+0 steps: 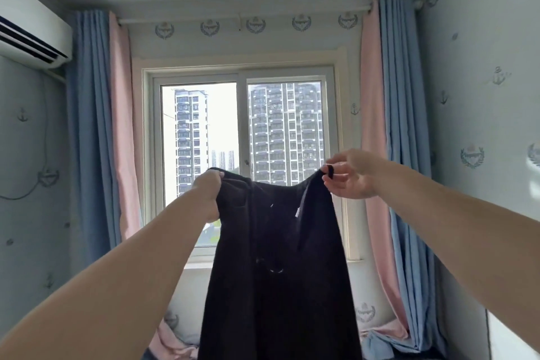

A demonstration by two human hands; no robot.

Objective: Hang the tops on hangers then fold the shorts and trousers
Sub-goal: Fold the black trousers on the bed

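The black trousers point(277, 272) hang in mid-air before the window point(242, 114), held up by the waistband. The left hand point(209, 193) grips one end in a fist, and the right hand point(350, 175) pinches the other end at what looks like a belt loop. The cloth looks matte, soft and limp, probably fairly light. The thicker waistband seems the surest hold.

Both arms are raised toward a white-framed sliding window point(242, 161). The left hand point(209, 193) grips one end of the waistband of a black fabric garment point(277, 272); the right hand point(350, 175) pinches the other end. The garment hangs straight down. Blue-and-pink curtains point(99, 126) flank the window.
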